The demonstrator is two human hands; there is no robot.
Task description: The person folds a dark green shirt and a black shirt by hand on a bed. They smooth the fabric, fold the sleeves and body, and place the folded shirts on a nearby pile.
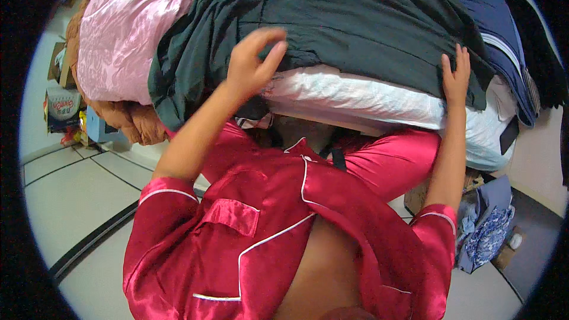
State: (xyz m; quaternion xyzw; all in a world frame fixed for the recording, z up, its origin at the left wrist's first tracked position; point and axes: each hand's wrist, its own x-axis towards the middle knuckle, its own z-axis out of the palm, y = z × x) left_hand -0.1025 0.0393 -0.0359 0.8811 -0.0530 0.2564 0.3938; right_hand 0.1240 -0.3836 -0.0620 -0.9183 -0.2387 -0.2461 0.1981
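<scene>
A dark green cloth garment (338, 18) with visible seams lies spread, wrinkled, over the edge of a bed in front of me. My left hand (255, 62) is over its near edge, left of the middle, thumb and fingers apart and slightly blurred. Whether that hand touches the cloth I cannot tell. At the garment's right end my right hand (457, 73) rests on the cloth with fingers stretched out. Below the garment's near edge shows the mattress (373, 91) in a white cover.
Pink satin bedding (124, 40) over a brown quilt (133, 120) lies at left. Navy clothing (493, 18) is piled at right. A blue patterned bag (486, 226) stands on the floor at lower right. Packages (62, 106) stand by the left wall. My knees are against the bed.
</scene>
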